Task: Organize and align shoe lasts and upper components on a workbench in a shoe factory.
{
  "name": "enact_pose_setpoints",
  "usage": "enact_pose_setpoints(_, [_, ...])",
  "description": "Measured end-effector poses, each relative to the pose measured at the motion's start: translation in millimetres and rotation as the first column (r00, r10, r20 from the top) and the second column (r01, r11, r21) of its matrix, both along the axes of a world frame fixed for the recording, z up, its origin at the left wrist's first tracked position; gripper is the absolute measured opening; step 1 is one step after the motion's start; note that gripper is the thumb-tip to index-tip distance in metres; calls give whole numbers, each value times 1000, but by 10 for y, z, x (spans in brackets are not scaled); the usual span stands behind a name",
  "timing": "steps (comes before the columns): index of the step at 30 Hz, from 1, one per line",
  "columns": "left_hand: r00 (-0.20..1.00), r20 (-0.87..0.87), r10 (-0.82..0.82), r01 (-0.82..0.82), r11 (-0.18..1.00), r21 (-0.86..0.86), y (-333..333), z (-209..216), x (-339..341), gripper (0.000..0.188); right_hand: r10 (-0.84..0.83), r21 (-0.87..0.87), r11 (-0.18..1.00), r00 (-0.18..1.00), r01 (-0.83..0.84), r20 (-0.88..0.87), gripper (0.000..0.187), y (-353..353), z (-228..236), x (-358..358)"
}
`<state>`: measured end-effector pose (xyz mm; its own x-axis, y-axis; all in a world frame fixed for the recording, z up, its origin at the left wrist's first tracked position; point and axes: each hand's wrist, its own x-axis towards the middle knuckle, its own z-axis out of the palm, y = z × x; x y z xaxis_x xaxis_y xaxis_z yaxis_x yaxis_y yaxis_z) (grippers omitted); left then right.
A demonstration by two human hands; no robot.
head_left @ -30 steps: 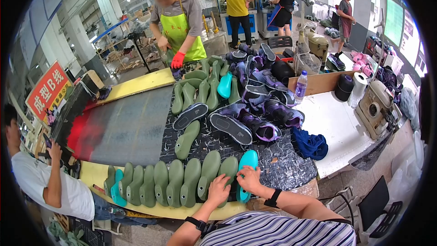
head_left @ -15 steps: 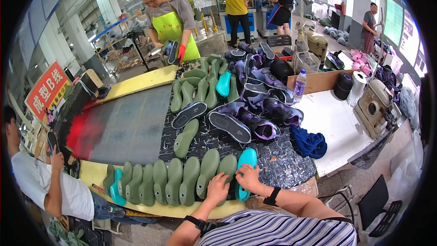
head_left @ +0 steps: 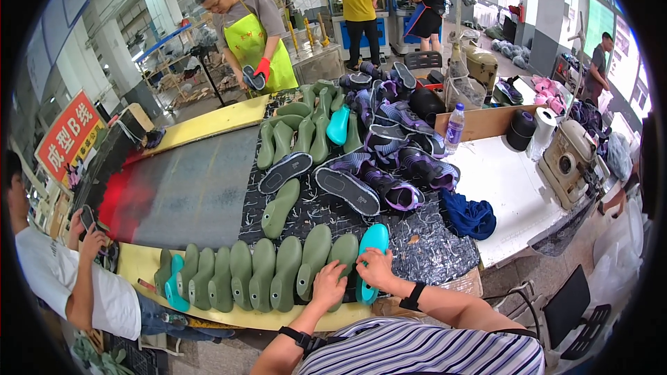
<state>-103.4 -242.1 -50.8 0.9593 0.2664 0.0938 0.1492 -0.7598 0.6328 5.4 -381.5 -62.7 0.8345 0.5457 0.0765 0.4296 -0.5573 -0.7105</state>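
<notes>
A row of green shoe lasts [head_left: 287,274] stands along the near yellow edge of the bench, with one turquoise last [head_left: 176,285] near its left end. My left hand [head_left: 329,283] has its fingers closed over the lower part of the rightmost green last [head_left: 344,253]. Beside it, my right hand [head_left: 376,268] grips another turquoise last [head_left: 375,237] with bent fingers; the palm side of both hands is hidden. A single green last [head_left: 281,210] lies farther in, below a dark shoe sole [head_left: 285,173].
Black-and-purple shoes [head_left: 403,135] pile up mid-bench behind a blue cloth [head_left: 469,215]. A bottle [head_left: 455,127] and a beige machine [head_left: 568,165] stand right. A grey belt [head_left: 187,187] runs left. Across it, an aproned person [head_left: 260,42] holds a shoe; another person [head_left: 83,271] sits left.
Both my hands stay on the same two lasts, with hardly any movement. The aproned person has lowered the shoe, and the person at left has brought both hands to a shoe.
</notes>
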Motion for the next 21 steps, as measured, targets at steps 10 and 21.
enact_pose_setpoints(10, [1000, -1, -7, 7, 1000, 0, 4, -30, -7, 37, -2, -6, 1000, 1000, 2, 6, 16, 6, -21, -1])
enact_pose_setpoints(21, [1000, 1, -12, 12, 1000, 1, 10, 14, -2, 37, 16, -19, 1000, 1000, -16, 15, 17, 12, -14, 10])
